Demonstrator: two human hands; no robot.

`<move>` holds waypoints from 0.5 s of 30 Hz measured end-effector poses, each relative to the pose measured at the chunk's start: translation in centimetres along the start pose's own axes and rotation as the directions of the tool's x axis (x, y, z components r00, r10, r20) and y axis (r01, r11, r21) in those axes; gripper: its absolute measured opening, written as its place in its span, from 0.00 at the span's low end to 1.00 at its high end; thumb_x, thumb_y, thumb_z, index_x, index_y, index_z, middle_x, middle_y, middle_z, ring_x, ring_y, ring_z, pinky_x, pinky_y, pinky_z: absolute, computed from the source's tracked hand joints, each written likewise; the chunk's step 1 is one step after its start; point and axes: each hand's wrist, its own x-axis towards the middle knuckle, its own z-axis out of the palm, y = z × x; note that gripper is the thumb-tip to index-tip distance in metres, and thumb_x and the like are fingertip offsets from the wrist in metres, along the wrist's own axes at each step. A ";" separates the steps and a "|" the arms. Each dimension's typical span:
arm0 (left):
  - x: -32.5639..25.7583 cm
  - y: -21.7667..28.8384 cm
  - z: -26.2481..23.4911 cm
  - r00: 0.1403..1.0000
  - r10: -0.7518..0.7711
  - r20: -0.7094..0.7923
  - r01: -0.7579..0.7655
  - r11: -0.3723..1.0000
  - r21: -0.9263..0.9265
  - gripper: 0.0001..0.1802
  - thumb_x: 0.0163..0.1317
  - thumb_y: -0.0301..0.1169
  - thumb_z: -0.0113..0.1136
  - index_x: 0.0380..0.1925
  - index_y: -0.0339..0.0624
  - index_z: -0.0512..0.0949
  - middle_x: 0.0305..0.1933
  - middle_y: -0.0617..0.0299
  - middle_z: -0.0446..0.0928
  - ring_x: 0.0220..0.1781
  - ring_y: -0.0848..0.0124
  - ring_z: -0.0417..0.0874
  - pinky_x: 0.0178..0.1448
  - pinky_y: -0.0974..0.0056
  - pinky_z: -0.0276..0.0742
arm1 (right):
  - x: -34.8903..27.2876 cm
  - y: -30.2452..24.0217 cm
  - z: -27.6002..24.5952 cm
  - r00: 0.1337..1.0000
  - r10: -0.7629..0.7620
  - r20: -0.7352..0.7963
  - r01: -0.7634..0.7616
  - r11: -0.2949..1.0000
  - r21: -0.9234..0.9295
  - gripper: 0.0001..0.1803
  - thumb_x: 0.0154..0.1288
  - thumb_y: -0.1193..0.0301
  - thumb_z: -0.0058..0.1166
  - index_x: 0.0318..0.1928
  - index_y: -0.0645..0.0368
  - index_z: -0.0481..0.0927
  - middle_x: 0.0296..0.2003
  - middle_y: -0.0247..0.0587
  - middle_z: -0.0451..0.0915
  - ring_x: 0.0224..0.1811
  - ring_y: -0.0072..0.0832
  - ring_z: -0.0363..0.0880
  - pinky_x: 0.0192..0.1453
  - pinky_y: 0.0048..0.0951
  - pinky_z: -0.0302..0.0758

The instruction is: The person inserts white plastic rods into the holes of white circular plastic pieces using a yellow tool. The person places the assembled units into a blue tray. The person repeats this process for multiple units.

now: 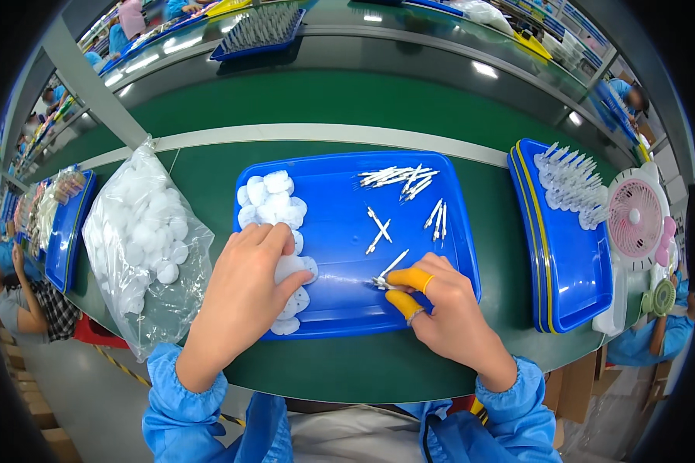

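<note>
1. Head view showed a green counter [324, 372] with a big blue tray [336, 204] on it, right in front of the person.
2. On the left of the counter lay a clear bag [143, 231] full of white round pieces. On the right were stacked blue trays [575, 282], with standing white sticks [571, 185] at the far end, and a pink fan [633, 217] beside them.
3. Behind was a long green belt [324, 96] with another blue tray [259, 37] past it. Other people sat around the busy room.
4. Inside the big blue tray, white discs [274, 199] lay along the left side, and loose white sticks [401, 177] lay on the right.
5. The left hand [247, 266] was bent over the discs, thumb and pointing finger a little apart. I could not tell if it gripped one.
6. The right hand [440, 297] wore two yellow finger covers [409, 279]. Its fingertips were close together, just by some white sticks near the tray's front; I could not tell if they were pinched.
</note>
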 end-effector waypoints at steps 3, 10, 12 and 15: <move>0.6 -0.1 1.1 0.998 -0.015 -0.068 0.009 0.997 -0.082 0.20 0.58 0.25 0.80 0.47 0.37 0.81 0.35 0.54 0.82 0.33 0.62 0.82 0.39 0.60 0.80 | 0.1 -1.0 0.1 0.998 0.066 -0.019 -0.063 0.991 0.116 0.18 0.62 0.84 0.68 0.54 0.69 0.87 0.39 0.48 0.85 0.41 0.45 0.80 0.46 0.41 0.75; 1.3 3.1 3.4 0.963 -0.211 0.170 0.263 0.583 -0.769 0.15 0.71 0.23 0.71 0.55 0.30 0.83 0.44 0.51 0.86 0.42 0.68 0.93 0.43 0.67 0.87 | 0.5 -1.7 -0.6 0.996 -0.041 -0.073 0.052 0.988 0.149 0.22 0.59 0.86 0.67 0.56 0.69 0.85 0.37 0.47 0.79 0.39 0.44 0.78 0.44 0.41 0.75; 1.1 3.3 4.1 0.968 -0.176 0.180 0.247 0.519 -0.818 0.13 0.73 0.22 0.69 0.54 0.29 0.83 0.47 0.51 0.87 0.45 0.69 0.93 0.46 0.67 0.88 | 0.4 -1.4 -0.6 0.995 -0.067 -0.076 0.075 0.990 0.121 0.23 0.58 0.86 0.66 0.56 0.70 0.86 0.36 0.46 0.78 0.39 0.44 0.77 0.44 0.42 0.74; 1.0 3.0 4.9 0.978 -0.142 0.155 0.209 0.563 -0.800 0.11 0.73 0.20 0.67 0.52 0.29 0.83 0.49 0.51 0.87 0.46 0.69 0.93 0.48 0.67 0.89 | 0.3 -1.2 -0.5 0.997 -0.046 -0.070 0.052 0.995 0.087 0.23 0.55 0.87 0.65 0.54 0.70 0.86 0.37 0.46 0.78 0.40 0.44 0.76 0.45 0.42 0.73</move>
